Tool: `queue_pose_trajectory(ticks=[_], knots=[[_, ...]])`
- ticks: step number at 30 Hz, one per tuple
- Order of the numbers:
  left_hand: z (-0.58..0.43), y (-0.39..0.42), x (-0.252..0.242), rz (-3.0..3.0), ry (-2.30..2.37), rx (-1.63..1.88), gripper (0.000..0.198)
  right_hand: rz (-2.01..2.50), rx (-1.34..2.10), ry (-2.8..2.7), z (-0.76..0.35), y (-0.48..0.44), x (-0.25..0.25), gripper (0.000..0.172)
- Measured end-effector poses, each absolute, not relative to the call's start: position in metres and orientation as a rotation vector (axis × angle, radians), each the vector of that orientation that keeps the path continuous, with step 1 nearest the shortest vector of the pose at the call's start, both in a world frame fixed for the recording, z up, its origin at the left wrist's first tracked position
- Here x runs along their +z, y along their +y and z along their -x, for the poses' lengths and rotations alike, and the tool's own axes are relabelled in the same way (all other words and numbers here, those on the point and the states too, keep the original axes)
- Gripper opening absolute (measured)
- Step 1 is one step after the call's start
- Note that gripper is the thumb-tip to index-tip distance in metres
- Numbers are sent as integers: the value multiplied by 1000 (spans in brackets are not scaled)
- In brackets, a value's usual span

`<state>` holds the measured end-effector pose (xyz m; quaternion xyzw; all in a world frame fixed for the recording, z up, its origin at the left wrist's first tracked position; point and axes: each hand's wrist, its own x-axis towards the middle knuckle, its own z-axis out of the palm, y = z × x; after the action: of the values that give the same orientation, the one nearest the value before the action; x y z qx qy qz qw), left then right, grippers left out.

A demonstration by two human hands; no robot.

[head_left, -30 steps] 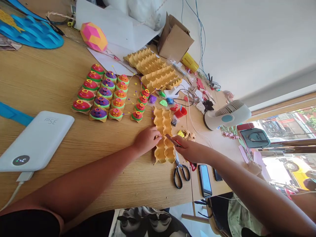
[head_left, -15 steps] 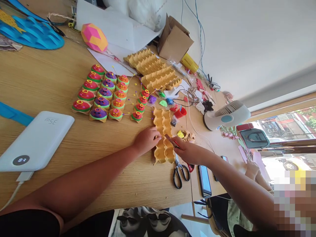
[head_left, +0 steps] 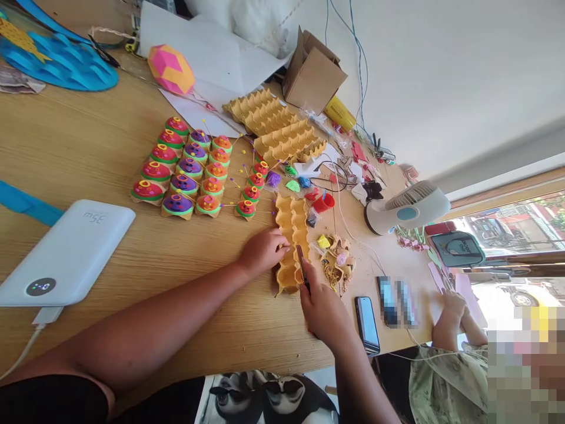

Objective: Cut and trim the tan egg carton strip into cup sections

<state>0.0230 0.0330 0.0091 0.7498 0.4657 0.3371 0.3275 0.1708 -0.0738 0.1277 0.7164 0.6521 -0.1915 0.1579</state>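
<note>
A strip of tan egg carton, two rows of cups wide, lies on the table in front of me. My left hand is closed at its left edge, fingertips pinching the rim of a cup. My right hand is closed around a slim knife, which looks like a craft cutter. Its dark blade lies over the right row of cups, pointing away from me; I cannot tell whether it touches the carton. The black-handled scissors seen earlier are not visible now.
Painted egg-carton caterpillars stand at left beyond my hand. More egg cartons, a red cup, clay lumps and carton scraps lie further off. A phone, fan and power bank are around. Another person's hands rest at right.
My right hand has moved toward me and turned, so the knife points more directly away from me. It now covers where the scissors lay. My left hand stays at the carton's edge.
</note>
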Motion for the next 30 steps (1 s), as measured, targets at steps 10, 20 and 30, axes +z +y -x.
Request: queue_pose_trajectory(ticks=[10,20,30], knots=[[-24,34,5,-1981,1212,906,8,-2034,-337,1802,-154,-91,112,57],[-23,33,7,-1956,1218,893,9,-2110,-669,1899,-183,-85,133,53],[-24,33,8,-1957,1219,881,7,-2249,-742,2169,-194,-88,106,57]])
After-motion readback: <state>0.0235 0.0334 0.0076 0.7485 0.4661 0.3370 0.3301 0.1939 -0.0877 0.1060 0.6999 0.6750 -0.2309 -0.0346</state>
